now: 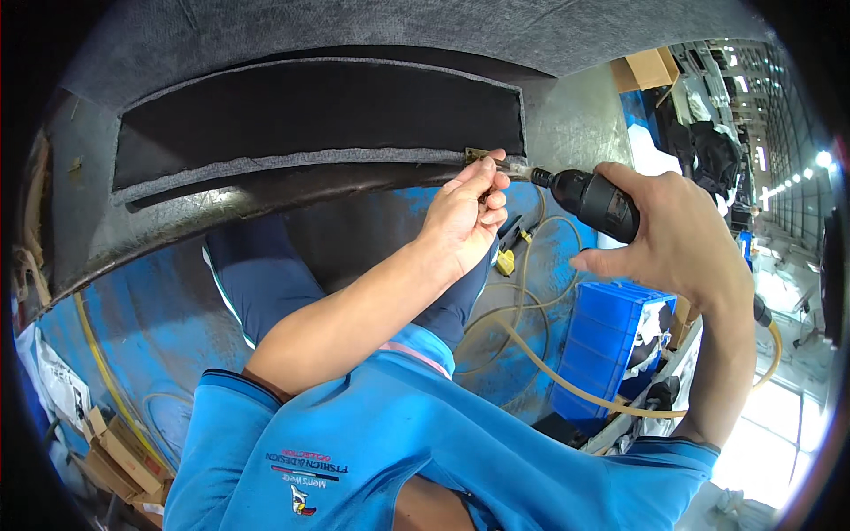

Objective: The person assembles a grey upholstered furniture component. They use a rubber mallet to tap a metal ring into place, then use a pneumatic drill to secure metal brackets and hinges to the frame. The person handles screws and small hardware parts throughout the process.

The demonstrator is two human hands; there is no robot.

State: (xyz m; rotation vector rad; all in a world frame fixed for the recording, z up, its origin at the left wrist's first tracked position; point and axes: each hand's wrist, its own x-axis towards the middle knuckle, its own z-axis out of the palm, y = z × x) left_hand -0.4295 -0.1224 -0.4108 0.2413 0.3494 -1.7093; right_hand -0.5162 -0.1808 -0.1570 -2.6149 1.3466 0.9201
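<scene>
A long black fabric-covered panel with grey upholstery edging [319,115] lies in front of me on a worn worktop. At its near right corner, my left hand [465,208] is closed in a pinch, the fingertips on a small brass-coloured metal bracket [473,156]. Dark bits show between the curled lower fingers, too small to name. My right hand [677,221] is wrapped round a black power screwdriver [598,203], held level. Its bit [521,168] points left and reaches the left fingertips. A screw there, if any, is hidden by the fingers.
A yellowish hose [567,385] loops past my right forearm and across the blue floor [159,310]. On the right stands a blue plastic crate [602,345]. Grey upholstery [354,31] rises behind the panel. Cardboard [128,456] lies at lower left.
</scene>
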